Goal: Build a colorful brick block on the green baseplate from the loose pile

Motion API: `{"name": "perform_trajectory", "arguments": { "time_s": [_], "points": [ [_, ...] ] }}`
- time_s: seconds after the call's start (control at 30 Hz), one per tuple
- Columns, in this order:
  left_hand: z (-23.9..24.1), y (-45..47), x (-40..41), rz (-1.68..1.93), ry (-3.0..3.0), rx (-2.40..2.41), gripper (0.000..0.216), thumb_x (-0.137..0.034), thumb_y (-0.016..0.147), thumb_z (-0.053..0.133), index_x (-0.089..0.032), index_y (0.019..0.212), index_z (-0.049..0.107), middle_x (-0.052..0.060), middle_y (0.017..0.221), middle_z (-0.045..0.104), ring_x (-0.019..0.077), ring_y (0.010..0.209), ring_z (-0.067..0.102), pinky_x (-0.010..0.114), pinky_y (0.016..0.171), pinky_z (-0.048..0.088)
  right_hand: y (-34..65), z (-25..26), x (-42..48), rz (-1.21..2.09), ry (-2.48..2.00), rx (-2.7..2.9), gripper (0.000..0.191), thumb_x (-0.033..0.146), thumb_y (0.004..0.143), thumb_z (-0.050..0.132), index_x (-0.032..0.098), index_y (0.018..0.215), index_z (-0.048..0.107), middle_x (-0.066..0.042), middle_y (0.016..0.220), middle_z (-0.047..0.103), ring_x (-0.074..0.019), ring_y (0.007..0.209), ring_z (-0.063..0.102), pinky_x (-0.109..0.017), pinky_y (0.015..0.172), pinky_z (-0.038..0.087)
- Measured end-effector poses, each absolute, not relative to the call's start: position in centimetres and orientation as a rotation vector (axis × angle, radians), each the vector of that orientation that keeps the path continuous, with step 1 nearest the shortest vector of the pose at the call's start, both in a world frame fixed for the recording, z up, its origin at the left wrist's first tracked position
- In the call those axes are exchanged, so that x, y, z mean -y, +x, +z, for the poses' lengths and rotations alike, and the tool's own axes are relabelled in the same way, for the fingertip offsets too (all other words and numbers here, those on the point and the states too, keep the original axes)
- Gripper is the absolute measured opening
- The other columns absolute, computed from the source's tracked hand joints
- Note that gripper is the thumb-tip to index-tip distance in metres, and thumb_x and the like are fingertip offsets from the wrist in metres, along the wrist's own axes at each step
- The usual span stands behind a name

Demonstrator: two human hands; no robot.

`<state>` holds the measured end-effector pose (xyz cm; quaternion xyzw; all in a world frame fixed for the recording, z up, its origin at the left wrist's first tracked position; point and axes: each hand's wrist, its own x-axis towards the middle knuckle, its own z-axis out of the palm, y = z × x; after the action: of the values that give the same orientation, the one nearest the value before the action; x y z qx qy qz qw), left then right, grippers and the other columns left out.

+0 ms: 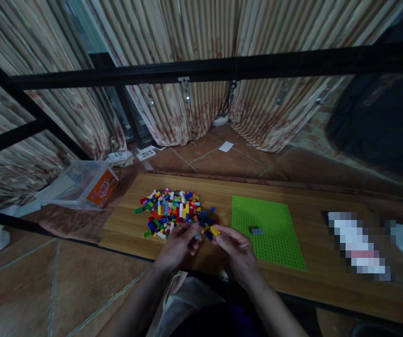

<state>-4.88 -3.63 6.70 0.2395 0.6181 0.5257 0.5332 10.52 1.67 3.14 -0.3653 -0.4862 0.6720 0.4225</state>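
Observation:
My right hand [235, 245] pinches a yellow toy brick [215, 230] between thumb and fingers, above the near edge of the wooden table. Close to its left, my left hand [179, 244] is closed with a small greyish brick [197, 235] at its fingertips. Dark blue bricks [207, 234] show between the two hands; whether they are held or lie on the table I cannot tell. A heap of mixed toy bricks [176, 206] spreads just beyond my left hand. To the right lies a green studded baseplate [275, 248] with a grey brick [257, 231] on it.
The long wooden table [124, 229] runs across in front of me. A clear plastic box [73, 185] with an orange label stands left of it. A blurred-out object [358, 245] lies at the right. Behind are a dark metal rail [208, 70] and striped curtains [173, 112].

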Motion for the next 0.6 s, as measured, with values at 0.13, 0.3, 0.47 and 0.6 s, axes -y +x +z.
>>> {"name": "perform_trajectory", "arguments": {
  "time_s": [0.13,0.3,0.47,0.6],
  "points": [
    [6.2,-7.6,3.6,1.188,1.025,-2.005,0.024,-0.040,0.077,0.062,-0.018,0.085,0.068,0.004,0.079,0.067,0.0162,0.066,0.061,0.026,0.060,0.048,12.9,2.4,-2.5,1.277,-1.037,1.552,0.023,0.032,0.075,0.070,0.026,0.097,0.074,-0.004,0.091,0.069,-0.0190,0.081,0.062,-0.035,0.076,0.052],
    [5.1,-8.7,3.5,0.913,1.470,-2.321,0.020,-0.027,0.082,0.057,-0.020,0.096,0.069,0.008,0.098,0.068,0.0211,0.085,0.065,0.031,0.080,0.051,13.3,1.1,-2.7,0.980,-1.072,1.925,0.025,0.019,0.081,0.059,0.026,0.102,0.070,-0.006,0.106,0.067,-0.0221,0.099,0.063,-0.039,0.089,0.051],
    [4.3,-8.0,3.2,0.678,1.556,-2.411,0.031,-0.024,0.085,0.055,-0.019,0.114,0.064,0.012,0.113,0.066,0.0242,0.097,0.065,0.035,0.089,0.050,11.9,0.8,-2.2,0.865,-1.048,2.120,0.032,0.012,0.081,0.054,0.025,0.106,0.068,-0.007,0.115,0.064,-0.0224,0.106,0.062,-0.038,0.093,0.050],
    [3.8,-8.2,3.3,0.646,1.580,-2.417,0.036,-0.025,0.085,0.055,-0.018,0.120,0.061,0.012,0.117,0.064,0.0252,0.104,0.064,0.035,0.093,0.049,10.5,1.3,-2.5,0.754,-1.014,2.176,0.029,0.016,0.082,0.056,0.025,0.107,0.067,-0.008,0.118,0.060,-0.0234,0.108,0.060,-0.039,0.096,0.049]
  ]
}}
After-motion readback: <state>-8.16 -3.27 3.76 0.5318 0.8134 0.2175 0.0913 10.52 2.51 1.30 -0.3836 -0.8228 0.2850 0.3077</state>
